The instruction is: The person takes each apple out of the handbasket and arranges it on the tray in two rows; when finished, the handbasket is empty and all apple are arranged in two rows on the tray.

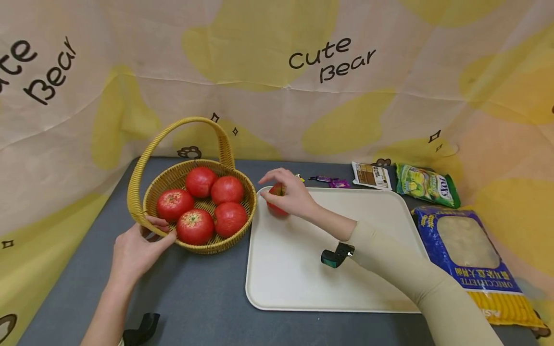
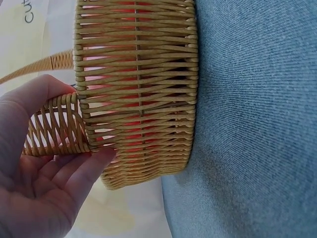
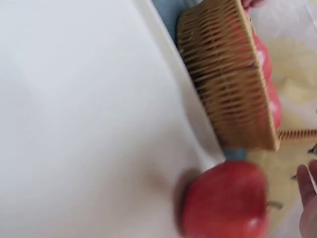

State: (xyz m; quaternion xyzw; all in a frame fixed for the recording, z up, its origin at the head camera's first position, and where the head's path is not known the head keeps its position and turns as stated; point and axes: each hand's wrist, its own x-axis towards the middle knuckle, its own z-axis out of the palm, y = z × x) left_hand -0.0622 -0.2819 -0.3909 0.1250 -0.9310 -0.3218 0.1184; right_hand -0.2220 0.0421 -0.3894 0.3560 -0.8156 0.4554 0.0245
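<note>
Left hand (image 1: 136,250), lower left of frame, grips the basket (image 1: 233,235) at the base of its handle (image 1: 173,130), thumb and fingers curled round the weave, apparently to steady it. Right hand (image 1: 291,194), centre frame, cups an apple (image 3: 225,201) on the tray (image 1: 303,278)'s upper-left corner; the blurred wrist view suggests fingers loosening. Backdrop (image 1: 389,86) reads "cute Bear"; blue bag (image 1: 469,254) reads "ORECCHIETTE".

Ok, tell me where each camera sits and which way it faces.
Head: worn on the head, looking forward and down at the wicker basket, white tray, both hands and forearms.
Left wrist: beside the left hand, facing the basket wall.
Right wrist: low over the tray, facing the red apple; right fingertips show.
All three share the basket.
</note>
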